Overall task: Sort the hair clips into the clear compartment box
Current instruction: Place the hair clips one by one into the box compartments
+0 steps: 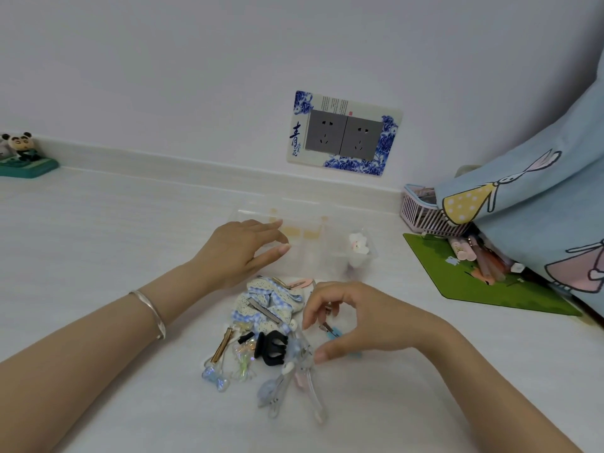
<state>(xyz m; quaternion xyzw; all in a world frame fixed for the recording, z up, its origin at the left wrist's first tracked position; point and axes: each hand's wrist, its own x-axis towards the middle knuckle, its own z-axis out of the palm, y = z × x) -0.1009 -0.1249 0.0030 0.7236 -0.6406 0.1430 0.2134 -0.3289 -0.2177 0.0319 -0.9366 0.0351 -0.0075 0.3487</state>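
Note:
A clear compartment box [330, 256] stands on the white table beyond the pile. A white fluffy clip [358, 246] lies in its right compartment. My left hand [240, 251] rests with straight fingers on the box's left part. Nearer me lies a heap of hair clips: a blue gingham lace bow [265, 300], a pink snap clip [300, 284], a black claw clip [272, 350], a gold bar clip [222, 344] and a long clear clip [312, 390]. My right hand [356, 322] hovers over the heap's right side, thumb and fingers curved but apart around a small blue clip [334, 333].
A pink basket [421, 212] and a green mat [474, 289] with pens and tubes [480, 261] sit at the right, under blue cartoon-print fabric [539, 207]. A panda figure [23, 153] stands far left. A double wall socket [343, 134] is behind the box.

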